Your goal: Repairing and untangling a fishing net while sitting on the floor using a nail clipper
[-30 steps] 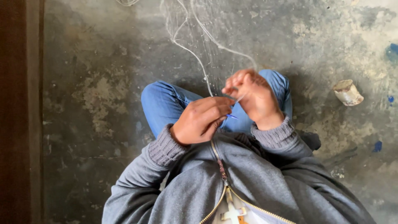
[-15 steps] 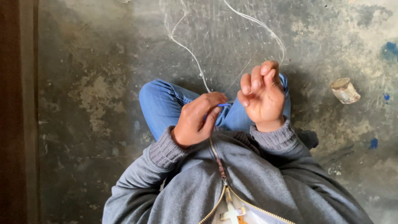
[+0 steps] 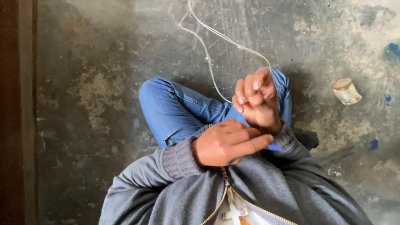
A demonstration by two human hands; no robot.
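Note:
I sit cross-legged in blue jeans (image 3: 175,108) and a grey zip jacket (image 3: 250,191). My right hand (image 3: 256,102) is raised in a loose fist, shut on a thin white cord (image 3: 208,54) that loops over its fingers and runs up to the frame's top edge. My left hand (image 3: 227,143) lies lower, by my chest, with its fingers closed and pointing right. A small blue piece (image 3: 274,147) shows at its fingertips. A faint fine net (image 3: 237,21) spreads over the floor near the cord.
The floor (image 3: 83,83) is stained grey concrete with blue paint spots (image 3: 391,50). A small pale cup-shaped object (image 3: 346,91) lies on its side at the right. A dark brown wooden edge (image 3: 16,112) runs down the left.
My right hand has lifted up and right, away from the left, drawing the white cord with it. My left hand has dropped slightly toward my chest.

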